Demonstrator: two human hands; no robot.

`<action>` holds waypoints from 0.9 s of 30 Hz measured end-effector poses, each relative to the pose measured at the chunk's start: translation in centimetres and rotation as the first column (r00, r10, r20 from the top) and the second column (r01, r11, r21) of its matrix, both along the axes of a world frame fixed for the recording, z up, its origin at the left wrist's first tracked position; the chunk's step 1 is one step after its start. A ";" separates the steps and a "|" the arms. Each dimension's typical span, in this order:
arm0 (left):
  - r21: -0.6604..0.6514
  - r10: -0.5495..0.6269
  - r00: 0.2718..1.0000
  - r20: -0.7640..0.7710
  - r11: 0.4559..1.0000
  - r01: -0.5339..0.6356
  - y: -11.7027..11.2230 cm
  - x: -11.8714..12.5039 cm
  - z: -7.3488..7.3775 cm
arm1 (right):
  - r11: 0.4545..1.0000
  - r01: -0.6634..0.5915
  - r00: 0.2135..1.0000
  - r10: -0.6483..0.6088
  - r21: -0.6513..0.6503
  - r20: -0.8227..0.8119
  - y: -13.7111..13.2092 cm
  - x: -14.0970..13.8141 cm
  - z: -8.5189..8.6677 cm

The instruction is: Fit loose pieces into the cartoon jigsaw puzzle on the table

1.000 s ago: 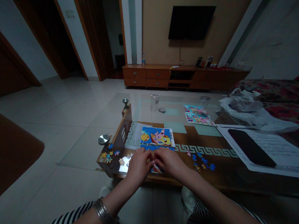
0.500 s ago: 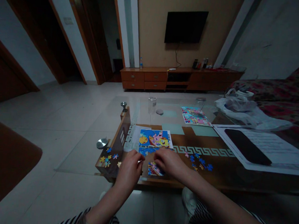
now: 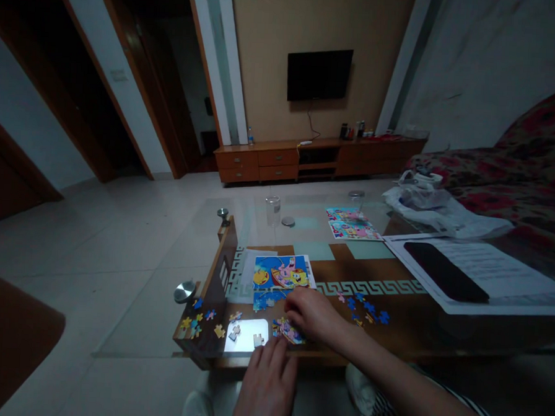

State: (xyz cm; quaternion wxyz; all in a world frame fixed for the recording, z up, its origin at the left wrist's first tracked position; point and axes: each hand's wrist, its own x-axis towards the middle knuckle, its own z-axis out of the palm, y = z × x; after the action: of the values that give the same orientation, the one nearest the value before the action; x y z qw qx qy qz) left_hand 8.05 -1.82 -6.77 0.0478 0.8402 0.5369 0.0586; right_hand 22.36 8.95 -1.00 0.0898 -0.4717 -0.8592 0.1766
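Observation:
On the glass-topped coffee table lies a cartoon jigsaw puzzle, mostly joined, with a loose-looking blue section at its near edge. My right hand rests over a small joined group of colourful pieces, its fingertips touching them. My left hand hangs at the table's front edge, fingers apart, holding nothing. Nearest it are pale grey-backed pieces on a bright glare patch. Yellow and blue pieces lie at the left corner, and blue pieces lie to the right.
A white sheet with a black tablet or phone lies at the right, beyond it a white plastic bag. Two printed puzzle pictures and a drinking glass stand further back. A floral sofa borders the right.
My left hand has drawn back toward me off the pieces, uncovering the grey-backed pieces and glare patch. My right hand stays over the small group. The whole view has shifted as my head moved.

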 end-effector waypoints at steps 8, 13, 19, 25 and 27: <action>0.320 -0.095 0.995 -0.002 0.943 0.091 -0.3 0.5 -4.0 | 0.999 -0.016 0.999 0.014 -0.039 -0.040 -0.3 -1.5 -1.5; 0.424 -0.084 0.996 0.030 0.903 0.063 -0.2 0.6 -3.9 | 0.999 -0.009 0.999 0.007 -0.047 -0.037 -0.1 -2.0 -2.3; 0.404 -0.086 0.995 0.047 0.913 0.060 -0.3 0.7 -3.7 | 0.997 0.012 1.000 -0.011 -0.080 0.018 -0.2 -2.3 -2.1; 0.405 -0.046 0.997 0.061 0.914 0.017 0.0 1.0 -4.1 | 0.992 0.048 0.994 -0.037 -0.117 0.101 -0.5 -2.9 -1.1; 0.440 -0.059 0.997 0.054 0.897 0.029 0.2 1.0 -4.1 | 0.992 0.056 0.991 -0.041 -0.116 0.128 -0.6 -3.1 -0.9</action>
State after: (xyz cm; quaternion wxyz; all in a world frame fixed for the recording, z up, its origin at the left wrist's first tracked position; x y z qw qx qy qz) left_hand 9.10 -1.63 -10.84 -0.1239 0.8388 0.4889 0.2048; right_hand 19.23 8.36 -1.87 0.0114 -0.5074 -0.8392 0.1955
